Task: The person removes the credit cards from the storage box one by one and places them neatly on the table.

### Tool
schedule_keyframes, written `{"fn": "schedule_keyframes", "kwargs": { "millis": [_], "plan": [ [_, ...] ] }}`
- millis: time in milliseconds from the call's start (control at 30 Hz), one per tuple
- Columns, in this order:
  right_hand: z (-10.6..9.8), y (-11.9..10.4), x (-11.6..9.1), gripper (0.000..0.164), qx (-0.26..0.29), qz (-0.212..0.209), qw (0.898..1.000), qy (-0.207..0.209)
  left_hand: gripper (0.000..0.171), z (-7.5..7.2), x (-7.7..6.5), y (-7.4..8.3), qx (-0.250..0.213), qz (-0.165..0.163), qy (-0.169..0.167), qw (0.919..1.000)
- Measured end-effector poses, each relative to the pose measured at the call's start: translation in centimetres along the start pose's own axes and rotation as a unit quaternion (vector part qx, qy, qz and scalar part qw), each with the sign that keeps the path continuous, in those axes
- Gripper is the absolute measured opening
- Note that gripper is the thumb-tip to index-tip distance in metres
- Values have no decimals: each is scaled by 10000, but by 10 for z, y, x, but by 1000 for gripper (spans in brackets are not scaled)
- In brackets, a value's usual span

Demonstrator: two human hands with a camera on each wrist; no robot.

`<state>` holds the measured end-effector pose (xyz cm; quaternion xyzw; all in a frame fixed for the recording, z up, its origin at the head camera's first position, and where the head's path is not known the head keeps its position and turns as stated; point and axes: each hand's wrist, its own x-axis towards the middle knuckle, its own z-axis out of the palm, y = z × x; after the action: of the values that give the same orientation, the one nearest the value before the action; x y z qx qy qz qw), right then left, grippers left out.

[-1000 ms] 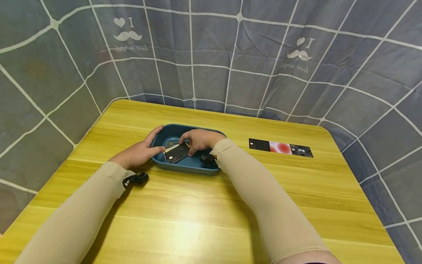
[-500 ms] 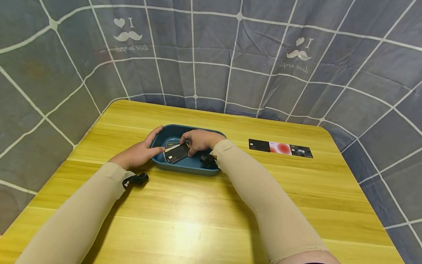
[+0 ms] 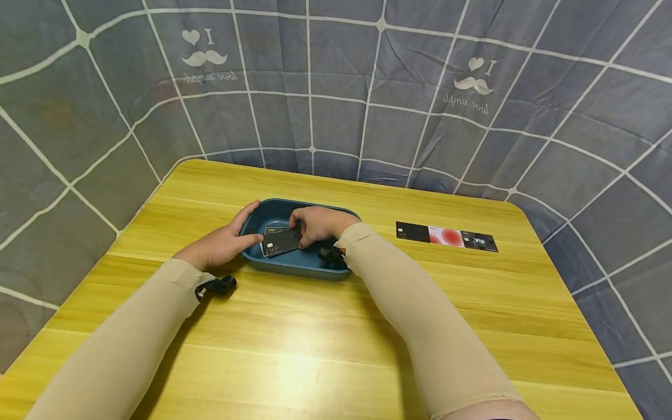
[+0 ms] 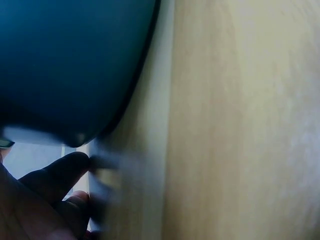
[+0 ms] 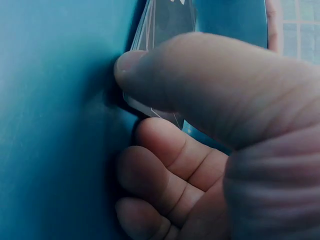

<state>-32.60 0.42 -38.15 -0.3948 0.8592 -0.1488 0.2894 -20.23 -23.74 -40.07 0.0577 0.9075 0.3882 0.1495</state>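
Observation:
In the head view, a dark blue plastic bin (image 3: 294, 269) sits on the table. My left hand (image 3: 217, 242) holds its left end, thumb over the rim and the other fingers along the outside. Inside the bin, my right hand (image 3: 317, 224) pinches a small stack of bank-style cards by its right end. On top is a black VIP card (image 3: 282, 242); another dark card (image 3: 271, 230) shows behind it. The right wrist view shows the thumb laid across the stack (image 5: 172, 22), several card edges slightly fanned. The left wrist view shows the bin's outer wall (image 4: 70, 65) above my fingertips.
To the right of the bin, a black card (image 3: 412, 231), a pink-and-red card (image 3: 446, 235) and a dark Vip card (image 3: 480, 241) lie end to end in a row on the wooden table (image 3: 315, 350). A grey checked curtain (image 3: 336, 87) hangs behind the table.
The black VIP card has turned slightly and lies more level, covering the pale card edges that showed behind it. My left hand stays at the bin's left end.

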Motion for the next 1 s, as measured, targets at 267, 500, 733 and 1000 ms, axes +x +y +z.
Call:
{"fn": "schedule_keyframes", "kwargs": {
  "millis": [267, 500, 733, 1000],
  "plan": [
    [1, 1, 0, 49, -66, 4, 10000, 13, 88, 0, 1, -1, -44, 27, 17, 10000],
    [0, 2, -2, 47, 77, 14, 9999, 82, 87, 0, 1, 0, -39, 5, 13, 10000],
    [-4, -2, -4, 51, 505, 17, 9987, 113, 87, 0, 0, 2, -62, 10, -7, 10000],
    [-8, 0, -4, 60, 1158, -204, 9931, -31, 88, 1, -1, 2, -76, 1, -39, 10000]
  ]
}}
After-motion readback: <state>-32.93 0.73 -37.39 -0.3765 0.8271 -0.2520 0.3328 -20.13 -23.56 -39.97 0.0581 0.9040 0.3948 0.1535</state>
